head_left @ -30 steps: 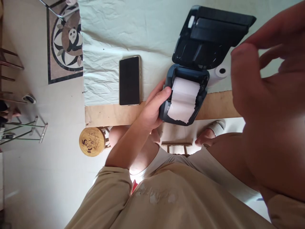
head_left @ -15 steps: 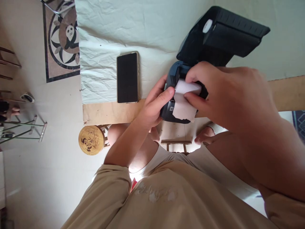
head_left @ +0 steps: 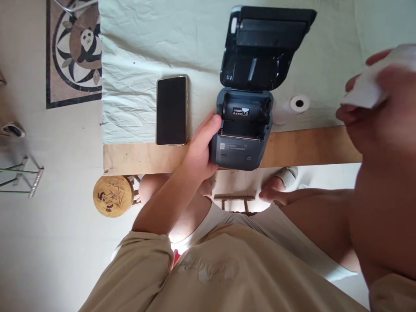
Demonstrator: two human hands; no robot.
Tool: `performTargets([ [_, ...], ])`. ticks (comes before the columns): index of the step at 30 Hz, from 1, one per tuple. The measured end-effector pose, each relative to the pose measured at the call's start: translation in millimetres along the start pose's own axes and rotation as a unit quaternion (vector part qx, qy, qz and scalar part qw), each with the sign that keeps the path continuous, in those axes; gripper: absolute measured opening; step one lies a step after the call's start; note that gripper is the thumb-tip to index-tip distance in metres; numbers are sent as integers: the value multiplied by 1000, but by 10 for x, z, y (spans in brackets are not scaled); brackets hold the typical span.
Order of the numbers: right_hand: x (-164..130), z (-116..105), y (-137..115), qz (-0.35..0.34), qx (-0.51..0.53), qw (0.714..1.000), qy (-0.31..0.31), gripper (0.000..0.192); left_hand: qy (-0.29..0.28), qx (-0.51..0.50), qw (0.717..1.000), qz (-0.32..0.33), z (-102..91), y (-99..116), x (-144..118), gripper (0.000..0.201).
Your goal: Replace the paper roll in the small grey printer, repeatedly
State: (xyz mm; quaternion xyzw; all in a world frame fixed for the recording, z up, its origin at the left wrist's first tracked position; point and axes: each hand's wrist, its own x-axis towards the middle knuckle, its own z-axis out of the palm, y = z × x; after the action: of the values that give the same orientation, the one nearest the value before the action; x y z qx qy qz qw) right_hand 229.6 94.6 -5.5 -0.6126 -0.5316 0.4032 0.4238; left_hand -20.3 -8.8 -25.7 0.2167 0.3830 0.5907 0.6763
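A dark label printer (head_left: 238, 149) tilts over the table's front edge, its black lid (head_left: 260, 50) swung up and its paper bay bare. My left hand (head_left: 203, 145) grips the printer's left side, thumb on the rim. Far to the right, my right hand (head_left: 386, 97) is closed round a white paper roll (head_left: 365, 89) whose loose end hangs out; motion blurs the fingers. Another white paper roll (head_left: 286, 110) lies on its side just right of the printer, the dark hole of its core showing.
A phone (head_left: 171, 110) lies face up, left of the printer. Pale green cloth (head_left: 136, 52) covers the table, leaving a wooden edge strip (head_left: 146, 158) bare. A round wooden stool (head_left: 113, 196) stands below the left corner. My legs are under the table edge.
My right hand has lifted the paper roll out of the printer and carried it far right. The printer now sits more upright in view, and the second roll has come into sight.
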Motion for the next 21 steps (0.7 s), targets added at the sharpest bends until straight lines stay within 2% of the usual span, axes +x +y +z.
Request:
performTargets([
  [2, -41, -14, 88, -31, -77, 995, 46, 20, 10, -12, 1000, 6, 6, 6, 5, 33],
  [5, -143, -48, 124, -101, -281, 953, 43, 25, 13, -19, 1000, -2, 19, 16, 15, 33],
  [6, -163, -56, 124, -112, -316, 941, 36, 30, 12, -16, 1000, -5, 23, 19, 17, 33],
  [10, -142, -60, 143, -135, -294, 946, 27, 46, 11, -2, 1000, 1, 41, 24, 21, 33],
  [13, -110, -72, 165, -96, -308, 946, -7, 55, 8, -3, 1000, 1, 54, 27, 20, 33],
  [14, -114, -81, 159, -109, -316, 942, -8, 58, 10, -2, 1000, 1, 58, 28, 19, 33],
  [16, -156, -90, 115, -211, -306, 928, 23, 57, 11, 2, 1000, 3, 65, 28, 16, 33],
  [18, -232, -55, 43, -336, -246, 907, 58, 47, 8, 7, 1000, 7, 71, 25, 15, 34],
  [20, -315, 45, -19, -376, -205, 903, 36, 40, 3, 6, 1000, 8, 78, 21, 15, 36],
  [21, -348, 116, -33, -368, -219, 904, 4, 40, 4, 4, 1000, 8, 82, 20, 15, 37],
])
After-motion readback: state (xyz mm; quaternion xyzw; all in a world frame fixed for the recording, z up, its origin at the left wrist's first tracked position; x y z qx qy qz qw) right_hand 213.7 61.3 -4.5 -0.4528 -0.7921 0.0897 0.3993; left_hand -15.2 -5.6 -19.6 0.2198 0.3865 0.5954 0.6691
